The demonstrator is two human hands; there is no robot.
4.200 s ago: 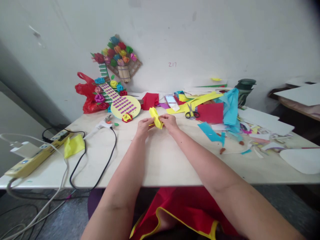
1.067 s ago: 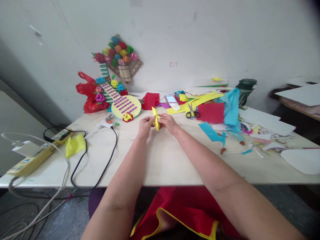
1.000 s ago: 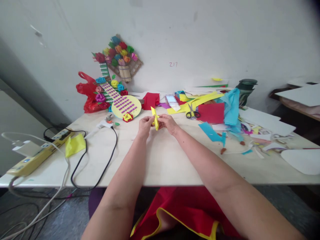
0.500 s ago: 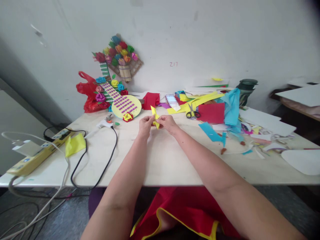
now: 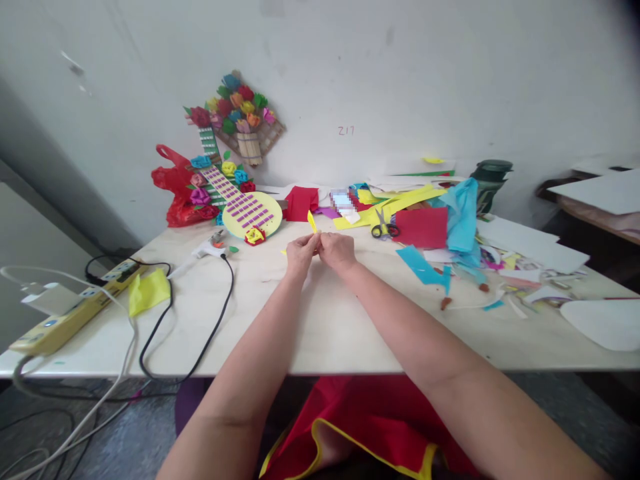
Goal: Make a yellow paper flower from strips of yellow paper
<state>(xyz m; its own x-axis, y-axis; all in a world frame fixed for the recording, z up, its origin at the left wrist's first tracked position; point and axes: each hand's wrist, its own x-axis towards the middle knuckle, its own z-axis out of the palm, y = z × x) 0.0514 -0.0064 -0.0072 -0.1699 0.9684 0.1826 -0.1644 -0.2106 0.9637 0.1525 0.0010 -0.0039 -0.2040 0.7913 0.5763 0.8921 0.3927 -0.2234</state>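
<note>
My left hand [image 5: 302, 256] and my right hand [image 5: 338, 252] meet above the middle of the white table [image 5: 345, 320], fingertips pressed together. Both are closed on a small piece of yellow paper [image 5: 313, 222]. A narrow strip of it sticks up beyond the fingers, and a tiny yellow tip shows left of my left hand. The rest of the paper is hidden by my fingers. Behind and to the left lies a yellow paper guitar [image 5: 253, 215] with purple marks and a red-and-yellow paper flower [image 5: 255, 235] at its lower edge.
On the left are a glue gun [image 5: 210, 248] with a black cord, a yellow power strip [image 5: 75, 313] and a yellow paper sheet [image 5: 149, 292]. Scissors [image 5: 384, 227], red paper [image 5: 421, 228], blue paper [image 5: 463, 213] and scraps lie to the right. A dark green bottle [image 5: 493, 183] stands behind.
My hands have closed in against each other, the right one turning over the paper. Less yellow shows between them, now mostly a thin upright strip. The view has shifted slightly.
</note>
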